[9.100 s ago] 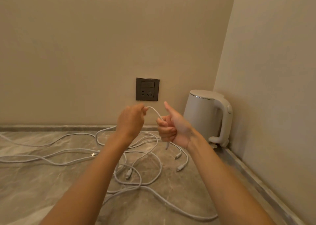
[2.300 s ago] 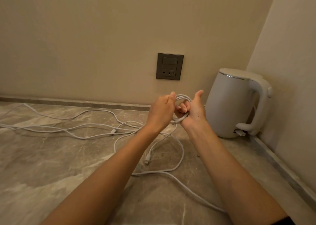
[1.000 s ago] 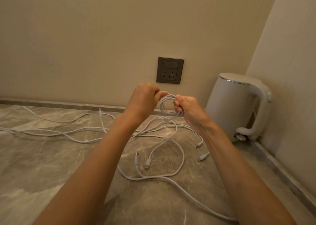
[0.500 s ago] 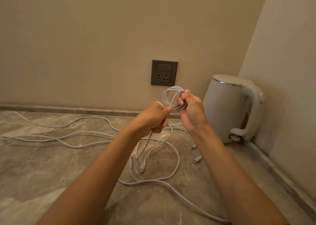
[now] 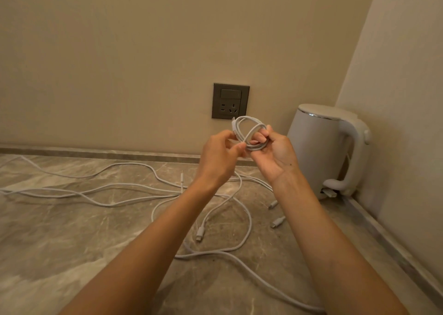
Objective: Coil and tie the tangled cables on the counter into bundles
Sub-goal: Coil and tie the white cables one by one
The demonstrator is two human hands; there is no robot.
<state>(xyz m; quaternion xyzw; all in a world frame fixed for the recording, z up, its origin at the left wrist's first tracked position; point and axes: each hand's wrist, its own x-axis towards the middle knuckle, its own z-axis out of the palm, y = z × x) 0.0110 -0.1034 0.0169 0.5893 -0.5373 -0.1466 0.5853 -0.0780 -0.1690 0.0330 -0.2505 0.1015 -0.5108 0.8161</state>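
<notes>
Item held: a small coil of thin white cable (image 5: 249, 132), several loops, raised above the marbled grey-brown stone tabletop (image 5: 60, 242), in front of the dark grey wall socket (image 5: 230, 101). One short end stands up at the coil's left side.

The other loose white cables (image 5: 119, 190) lie tangled on the tabletop, from the left edge across to the middle. One white plug (image 5: 200, 233) lies near the centre, and two more plugs (image 5: 278, 221) lie to the right of it.

Obscured: the coil's lower arc is covered by fingers, so it cannot be told whether a tie is on it. The forearms hide part of the tangle. Cables run out of view at the left edge and the near edge.

Hands: the right hand (image 5: 275, 154), palm turned towards the camera, has its fingers curled round the coil's right and lower part. The left hand (image 5: 219, 156), back to the camera, pinches the coil's left side between thumb and fingers.

A white electric kettle (image 5: 318, 147) stands in the far right corner.
</notes>
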